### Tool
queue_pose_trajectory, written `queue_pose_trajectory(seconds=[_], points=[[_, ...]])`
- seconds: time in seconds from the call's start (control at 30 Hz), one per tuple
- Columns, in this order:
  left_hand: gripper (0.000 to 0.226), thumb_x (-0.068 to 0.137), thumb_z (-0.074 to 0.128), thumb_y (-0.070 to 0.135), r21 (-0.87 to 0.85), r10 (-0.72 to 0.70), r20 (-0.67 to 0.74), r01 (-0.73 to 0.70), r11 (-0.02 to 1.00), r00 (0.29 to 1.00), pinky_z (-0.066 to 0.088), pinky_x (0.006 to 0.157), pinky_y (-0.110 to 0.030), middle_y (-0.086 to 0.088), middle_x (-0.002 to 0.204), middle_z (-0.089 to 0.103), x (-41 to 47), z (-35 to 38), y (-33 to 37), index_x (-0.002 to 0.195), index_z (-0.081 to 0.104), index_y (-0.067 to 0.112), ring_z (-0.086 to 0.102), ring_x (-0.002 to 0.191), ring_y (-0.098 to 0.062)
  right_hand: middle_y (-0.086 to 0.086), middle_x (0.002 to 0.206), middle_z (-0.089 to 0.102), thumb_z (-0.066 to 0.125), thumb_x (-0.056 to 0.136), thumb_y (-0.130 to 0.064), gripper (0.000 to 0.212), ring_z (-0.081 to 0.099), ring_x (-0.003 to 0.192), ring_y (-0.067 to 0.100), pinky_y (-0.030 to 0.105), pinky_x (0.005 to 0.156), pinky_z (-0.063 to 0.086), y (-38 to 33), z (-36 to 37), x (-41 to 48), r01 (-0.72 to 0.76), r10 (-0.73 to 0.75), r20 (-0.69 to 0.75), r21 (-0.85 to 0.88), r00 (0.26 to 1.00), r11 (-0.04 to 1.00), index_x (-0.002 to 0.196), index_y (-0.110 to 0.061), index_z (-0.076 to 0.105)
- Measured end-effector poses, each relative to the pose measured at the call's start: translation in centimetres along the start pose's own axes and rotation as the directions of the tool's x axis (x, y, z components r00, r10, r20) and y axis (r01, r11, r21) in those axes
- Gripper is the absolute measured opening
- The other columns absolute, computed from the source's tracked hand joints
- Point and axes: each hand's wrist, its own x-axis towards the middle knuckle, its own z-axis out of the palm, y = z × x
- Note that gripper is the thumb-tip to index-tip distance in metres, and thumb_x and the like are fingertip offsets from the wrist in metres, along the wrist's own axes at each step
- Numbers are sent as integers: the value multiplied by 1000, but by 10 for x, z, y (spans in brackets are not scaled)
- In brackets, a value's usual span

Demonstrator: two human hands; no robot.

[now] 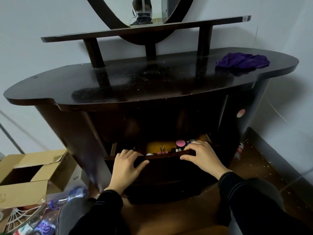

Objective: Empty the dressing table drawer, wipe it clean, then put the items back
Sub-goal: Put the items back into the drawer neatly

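The dark brown wooden drawer [162, 158] sits low in the front of the dark, glossy wooden dressing table [118, 85]. It stands partly open, with its front panel drawn out toward the person.

The left hand [126, 164] grips the left part of the front panel. Its fingers curl over the top edge into the drawer and its thumb lies against the outer face. The right hand [202, 156] grips the right part of the same panel in the same way, with the fingers hooked over the edge and the thumb stretched along the front. Both wrists emerge from dark sleeves with light stitching.

Drawer contents, as far as visible:
- A round pink disc [181, 143] lies at the right rear.
- A pink binder clip [162, 151] sits near the front panel with its wire handles upright.
- Several small coloured items lie beside the right hand's fingers and are too small to identify.

The yellowish drawer floor shows between these items.

A crumpled purple cloth [242, 61] lies on the right end of the table top, well apart from the drawer. An oval mirror [115, 9] in a dark frame rises above a narrow raised shelf [67, 37]. An open cardboard box [25, 173] stands on the floor to the left of the table, with plastic bottles [44, 225] near it.
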Motion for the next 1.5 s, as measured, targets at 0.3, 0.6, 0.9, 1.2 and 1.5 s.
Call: queue_pose_trajectory(seconds=[0.3,0.6,0.9,1.2,1.5], points=[[95,76,79,49,-297,-540,-172,480,826,824,30,116,-42,-7,163,17,-33,8,47,151,32,16,19,151,-24,7,163,25,74,83,-51,93,31,147,29,47,110,43,-25,51,-55,-394,456,-437,229,776,890,156,-15,30],[133,68,74,65,-610,-805,93,672,420,586,15,111,-22,4,165,-20,-15,12,76,158,-10,15,-5,153,-15,-6,169,-9,79,74,-59,126,6,156,23,29,111,26,-42,72,-42,-381,642,-258,626,722,681,161,-28,-6],[131,68,72,64,-576,-767,76,656,488,637,12,115,-23,0,166,-20,-8,22,64,158,-9,13,-9,153,-14,-5,170,-8,75,74,-66,125,8,156,25,30,104,32,-35,78,-25,-379,622,-298,581,725,720,161,-31,-8],[127,73,76,58,-576,-767,60,650,496,639,0,101,2,2,166,-20,11,41,53,159,-9,16,-17,142,6,-3,170,-5,72,76,-67,121,12,155,26,34,101,38,-24,87,0,-377,599,-352,527,719,762,161,-28,-3],[126,75,73,63,-557,-764,21,642,527,645,5,112,-17,8,164,-23,25,68,38,158,-11,21,-18,149,-3,-4,170,-3,71,78,-67,115,11,155,27,34,96,36,-14,104,26,-366,589,-394,509,706,779,161,-30,0]])
